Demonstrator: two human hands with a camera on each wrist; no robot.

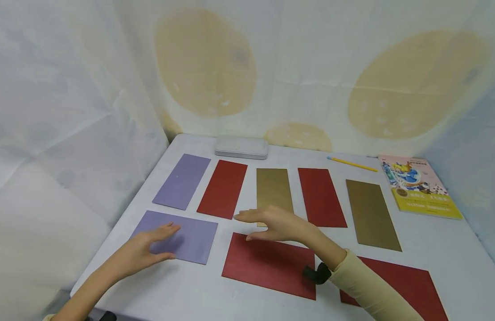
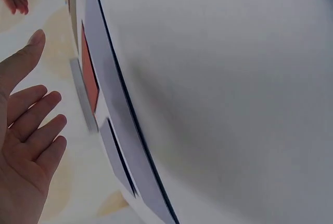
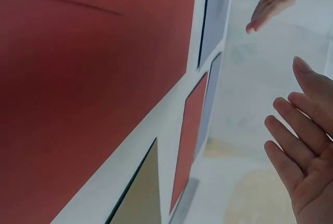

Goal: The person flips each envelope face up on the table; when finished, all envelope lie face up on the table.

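White tabletop: relaxed, unclenched hands, left hand (image 1: 149,247) over purple sheet (image 1: 191,238), right hand (image 1: 271,223) above red sheet (image 1: 267,263).

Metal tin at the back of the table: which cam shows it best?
Head view. The tin shows whole, lid shut, at the table's far edge behind the cards. Left wrist catches only a blurred grey sliver seen edge-on. Right wrist shows a grey strip at the bottom, probably its edge.

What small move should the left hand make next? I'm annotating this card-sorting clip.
Probably lower the left hand onto the near purple card and grip its edge: that open hand hovers over its left end, while the right hand, also open, holds nothing above the red card.
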